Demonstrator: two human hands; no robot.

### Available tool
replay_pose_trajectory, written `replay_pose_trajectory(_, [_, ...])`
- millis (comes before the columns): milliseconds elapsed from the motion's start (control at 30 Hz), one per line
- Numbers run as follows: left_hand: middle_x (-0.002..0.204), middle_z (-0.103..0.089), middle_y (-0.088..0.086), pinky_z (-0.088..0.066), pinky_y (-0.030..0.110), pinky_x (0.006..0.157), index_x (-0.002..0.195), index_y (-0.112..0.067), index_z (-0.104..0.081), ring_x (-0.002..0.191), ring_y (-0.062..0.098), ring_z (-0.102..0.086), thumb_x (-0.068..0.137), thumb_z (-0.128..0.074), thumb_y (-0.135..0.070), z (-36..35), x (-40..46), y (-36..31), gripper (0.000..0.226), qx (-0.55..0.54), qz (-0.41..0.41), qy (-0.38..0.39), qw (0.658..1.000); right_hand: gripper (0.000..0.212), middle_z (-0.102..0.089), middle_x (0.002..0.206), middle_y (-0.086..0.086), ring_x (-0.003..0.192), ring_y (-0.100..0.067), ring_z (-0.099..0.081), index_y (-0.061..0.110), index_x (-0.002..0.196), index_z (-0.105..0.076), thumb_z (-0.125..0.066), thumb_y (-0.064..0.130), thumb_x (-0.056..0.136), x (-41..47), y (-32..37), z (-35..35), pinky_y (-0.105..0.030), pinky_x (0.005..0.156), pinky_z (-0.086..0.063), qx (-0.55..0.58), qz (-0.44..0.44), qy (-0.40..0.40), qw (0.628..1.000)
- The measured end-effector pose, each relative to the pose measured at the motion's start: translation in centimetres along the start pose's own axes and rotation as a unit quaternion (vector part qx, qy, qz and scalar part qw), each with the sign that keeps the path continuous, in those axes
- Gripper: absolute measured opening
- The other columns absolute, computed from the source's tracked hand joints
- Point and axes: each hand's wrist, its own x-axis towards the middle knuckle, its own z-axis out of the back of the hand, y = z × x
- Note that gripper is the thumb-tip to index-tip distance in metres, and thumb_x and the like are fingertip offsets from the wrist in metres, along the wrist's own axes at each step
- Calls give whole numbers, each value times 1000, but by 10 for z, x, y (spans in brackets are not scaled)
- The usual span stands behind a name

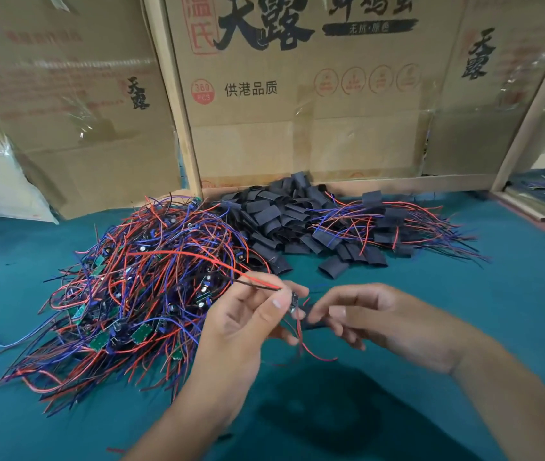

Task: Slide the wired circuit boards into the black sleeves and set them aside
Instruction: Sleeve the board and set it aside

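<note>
My left hand [251,322] pinches a small wired circuit board [295,302] between thumb and fingers, its red and black wires running up-left and down. My right hand [367,317] holds a black sleeve [314,322] right beside the board, end to end with it. A big tangle of wired boards [138,294] with red, blue and black wires lies on the left. Behind the hands sits a heap of loose black sleeves [284,221]. To the right of that heap lie sleeved boards [394,224] with their wires fanned out.
The work surface is a green felt table [464,311]. Cardboard boxes [297,111] stand upright along the back edge, with a wooden frame post [530,111] at the right. More wires lie beyond the post at the far right.
</note>
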Motion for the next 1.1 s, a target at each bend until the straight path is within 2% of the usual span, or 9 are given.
replay_pose_trajectory(67, [99, -73, 16, -54, 31, 63, 88, -21, -68, 80, 22, -67, 81, -69, -33, -1, 0, -2, 14, 7, 2, 10, 1000, 14, -62, 75, 6, 65, -9, -56, 24, 96, -72, -61, 31, 94, 14, -6, 14, -25, 61, -48, -114, -23, -101, 988])
replay_pose_trajectory(167, [94, -73, 18, -54, 31, 63, 95, -8, -62, 75, 21, -66, 78, -72, -30, -4, -2, 2, 30, -8, 15, 4, 1000, 11, -64, 80, 9, 73, -11, -63, 28, 93, -63, -55, 20, 96, 41, -13, 43, -30, 66, -50, -344, -71, -226, 908])
replay_pose_trajectory(300, [85, -72, 18, -54, 28, 62, 86, -14, -67, 68, 20, -64, 72, -75, -33, -5, -1, 6, 25, -24, 34, -19, 999, 43, -54, 122, 0, 114, -24, -51, 23, 129, -51, -46, 2, 91, 71, -14, 74, -40, 94, -45, -608, -85, -114, 781])
replay_pose_trajectory(400, [80, -70, 19, -54, 26, 60, 84, -14, -67, 65, 19, -63, 68, -77, -36, -4, 0, 8, 30, -40, 61, -36, 997, 48, -48, 135, 0, 126, -23, -43, 22, 140, -43, -51, 11, 94, 93, -6, 70, -40, 102, -42, -699, -60, -33, 712])
replay_pose_trajectory(533, [83, -73, 15, -54, 25, 59, 79, -27, -72, 64, 16, -64, 68, -75, -40, -4, 0, 10, 18, -47, 83, -25, 995, 20, -67, 105, -1, 102, -24, -62, 18, 108, -62, -58, 30, 93, 130, 1, 36, -40, 88, -52, -530, -45, -122, 838])
replay_pose_trajectory(567, [83, -73, 16, -53, 25, 59, 78, -27, -72, 64, 16, -63, 68, -75, -40, -5, 0, 11, 17, -48, 85, -25, 995, 25, -68, 99, -2, 95, -26, -63, 16, 103, -63, -61, 37, 90, 138, 2, 28, -40, 84, -53, -510, -63, -144, 846])
replay_pose_trajectory(700, [81, -72, 15, -52, 24, 57, 75, -25, -73, 63, 15, -62, 67, -75, -41, -4, 0, 11, 18, -41, 83, -24, 995, 55, -62, 96, -6, 87, -29, -58, 11, 101, -58, -73, 56, 73, 159, -2, 10, -36, 72, -49, -546, -140, -142, 814])
replay_pose_trajectory(867, [79, -72, 13, -51, 24, 56, 73, -26, -72, 62, 14, -61, 65, -75, -43, -3, 2, 11, 18, -41, 89, -21, 995, 36, -54, 72, -8, 76, -32, -54, 9, 74, -49, -72, 35, 83, 169, -5, 13, -33, 64, -43, -511, -152, -128, 836])
replay_pose_trajectory(1100, [77, -71, 16, -52, 24, 53, 70, -20, -71, 59, 15, -61, 66, -79, -38, -2, 4, 11, 20, -41, 100, -27, 994, 17, -63, 91, -15, 73, -29, -57, 7, 85, -52, -59, 21, 91, 140, 0, 24, -32, 60, -39, -504, -137, -166, 836])
